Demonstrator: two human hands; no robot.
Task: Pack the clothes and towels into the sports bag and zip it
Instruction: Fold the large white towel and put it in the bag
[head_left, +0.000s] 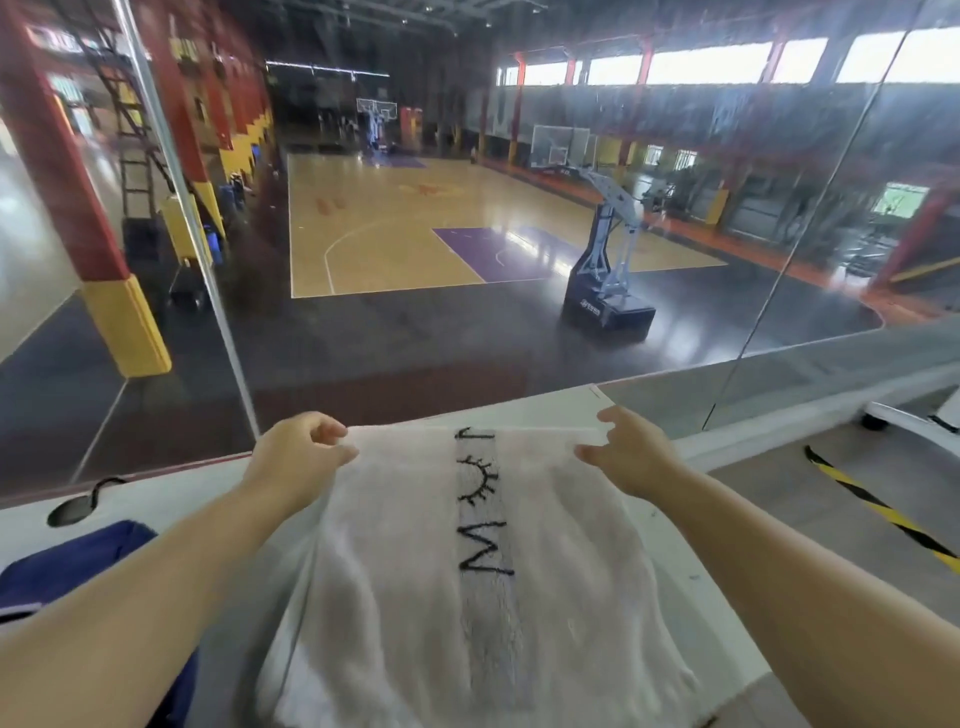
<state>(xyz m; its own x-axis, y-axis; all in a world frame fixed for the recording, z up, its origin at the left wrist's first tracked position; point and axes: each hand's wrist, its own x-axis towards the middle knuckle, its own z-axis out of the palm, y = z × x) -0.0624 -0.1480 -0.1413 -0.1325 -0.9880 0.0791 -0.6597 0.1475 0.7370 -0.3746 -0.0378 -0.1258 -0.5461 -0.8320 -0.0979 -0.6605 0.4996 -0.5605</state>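
Here's the white table, running across in front, its far edge just past both hands. Spread over it, from between the hands back toward the person, is the white towel, with a grey band of black lettering down its middle. The left hand and right hand pinch its far corners. Left of the left hand, a dark blue garment lies bunched on the tabletop. Just past it is a round cable hole with a black cord at its rim.

Item: white towel, black lettering on grey band, "M" legible (other characters unclear). Hoop base: white label, unreadable.
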